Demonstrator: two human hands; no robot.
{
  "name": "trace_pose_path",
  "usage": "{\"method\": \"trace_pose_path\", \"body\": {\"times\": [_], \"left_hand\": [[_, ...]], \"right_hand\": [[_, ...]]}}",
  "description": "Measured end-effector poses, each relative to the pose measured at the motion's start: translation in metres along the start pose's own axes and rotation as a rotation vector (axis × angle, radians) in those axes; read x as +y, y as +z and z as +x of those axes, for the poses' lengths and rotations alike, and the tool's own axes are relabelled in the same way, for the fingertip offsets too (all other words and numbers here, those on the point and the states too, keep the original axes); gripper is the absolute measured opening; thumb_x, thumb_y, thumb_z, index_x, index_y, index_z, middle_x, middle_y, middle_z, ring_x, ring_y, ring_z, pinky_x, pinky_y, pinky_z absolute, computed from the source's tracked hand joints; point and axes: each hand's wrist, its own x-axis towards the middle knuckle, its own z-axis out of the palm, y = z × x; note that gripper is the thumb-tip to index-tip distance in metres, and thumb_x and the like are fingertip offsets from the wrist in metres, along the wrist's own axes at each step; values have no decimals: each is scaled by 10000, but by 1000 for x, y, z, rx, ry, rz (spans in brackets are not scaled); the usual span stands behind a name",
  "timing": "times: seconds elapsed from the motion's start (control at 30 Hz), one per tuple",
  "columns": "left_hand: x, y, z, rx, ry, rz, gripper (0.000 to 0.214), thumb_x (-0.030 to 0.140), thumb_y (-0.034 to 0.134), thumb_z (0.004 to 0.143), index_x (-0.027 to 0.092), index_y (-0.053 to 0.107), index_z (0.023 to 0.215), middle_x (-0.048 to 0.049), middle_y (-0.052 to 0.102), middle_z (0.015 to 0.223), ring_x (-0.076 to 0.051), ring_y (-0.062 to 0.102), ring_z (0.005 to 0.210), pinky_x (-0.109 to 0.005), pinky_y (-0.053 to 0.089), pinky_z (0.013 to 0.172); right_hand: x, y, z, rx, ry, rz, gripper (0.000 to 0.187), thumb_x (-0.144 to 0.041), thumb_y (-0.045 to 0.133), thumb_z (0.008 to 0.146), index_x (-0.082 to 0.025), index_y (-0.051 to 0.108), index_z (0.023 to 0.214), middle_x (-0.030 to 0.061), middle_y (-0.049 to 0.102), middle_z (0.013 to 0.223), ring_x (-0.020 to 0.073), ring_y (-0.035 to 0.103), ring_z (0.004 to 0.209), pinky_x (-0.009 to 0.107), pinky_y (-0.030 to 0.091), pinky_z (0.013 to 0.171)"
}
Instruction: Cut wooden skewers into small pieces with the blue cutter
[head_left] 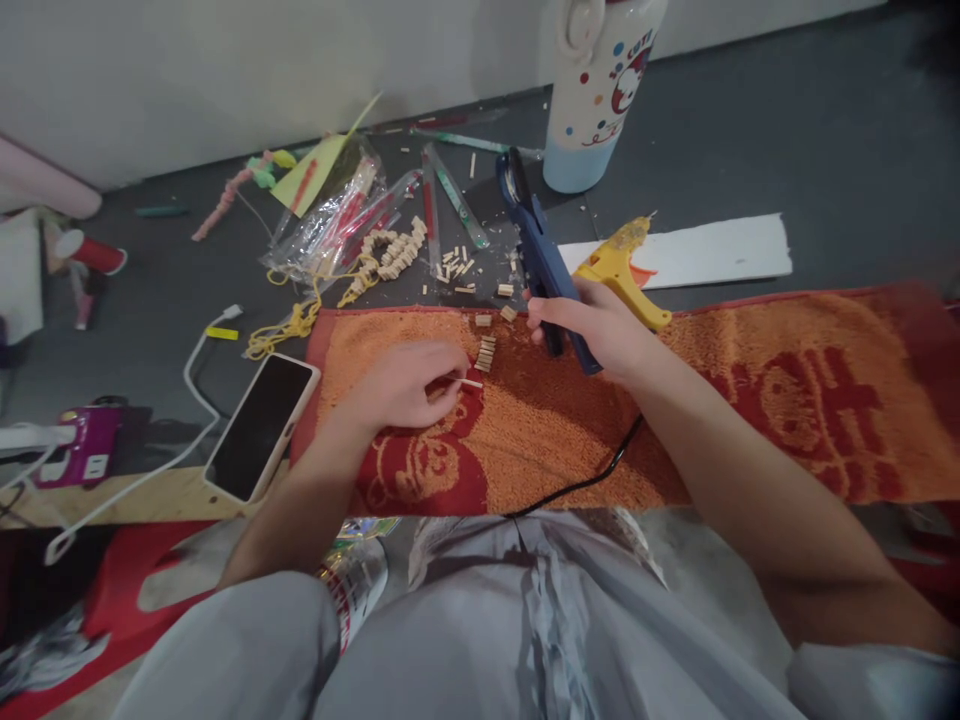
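My left hand (416,385) rests on the orange towel (555,440), its thumb and fingertips pinching a thin pale stick (471,383) that points right. A small glued row of short wooden pieces (485,353) lies just beyond those fingertips. In my right hand (596,325) are blue hand shears (546,250), gripped by the handles, the head pointing away from me. Two small wooden blocks (484,320) sit near the towel's far edge. Loose cut bits (454,264) are scattered past it on the dark table. A yellow glue gun (619,262) lies right of the shears.
A tall bottle (589,110) stands at the back. Behind the towel are a white strip (712,252), plastic packets (337,215) and a chain of wooden pieces (394,250). Left are a phone (262,425), a white cable (196,370) and a red spool (91,252). A black cord (581,485) crosses the towel.
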Motion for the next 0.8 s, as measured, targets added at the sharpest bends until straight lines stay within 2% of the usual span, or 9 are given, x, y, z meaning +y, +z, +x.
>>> {"method": "trace_pose_path", "body": {"times": [0.5,0.8], "left_hand": [[5,3,3,-25,-58,98,155,246,430,837,170,559,796,-55,601,852,-154,569,795,-267,453,713],[6,11,4,49,-100,107,209,271,418,890,168,594,843,-67,605,974,-155,590,872,-269,472,749]], "right_hand": [[2,0,1,-8,-5,-10,250,-417,647,717,-195,580,812,16,545,670,148,534,612,291,416,556],[0,1,0,8,13,-27,256,-429,655,708,-205,569,798,23,552,674,161,540,626,303,427,567]]}}
